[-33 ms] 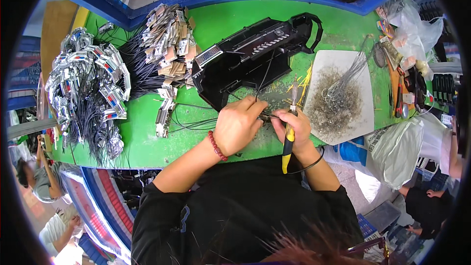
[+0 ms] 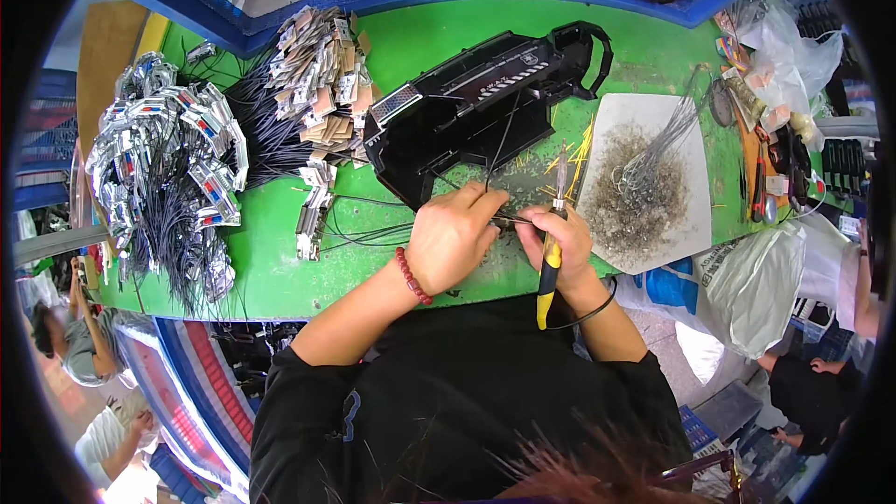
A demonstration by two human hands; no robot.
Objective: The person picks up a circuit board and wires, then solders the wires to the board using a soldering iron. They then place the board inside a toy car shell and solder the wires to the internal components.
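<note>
My left hand point(image 2: 457, 229) pinches thin black wires point(image 2: 499, 151) close to the green table's near edge. One wire runs up to a black plastic housing point(image 2: 467, 117) with white stripe markings, lying tilted just beyond my hands. In my right hand point(image 2: 569, 241) is a soldering iron point(image 2: 549, 280) with a yellow and black handle, its metal end pointing away from me. The thumb and forefinger of that hand also close on the wire ends, which meet between both hands; the exact joint is too small to make out.
On the left lie a heap of silvery modules with black leads point(image 2: 210, 191) and stacked wired boards point(image 2: 322, 84). Right of my hands, a white sheet point(image 2: 695, 224) carries grey residue and a tangle of solder wire point(image 2: 658, 145). Yellow wire bits point(image 2: 581, 159) lie beside it; pliers point(image 2: 759, 177) rest farther right.
</note>
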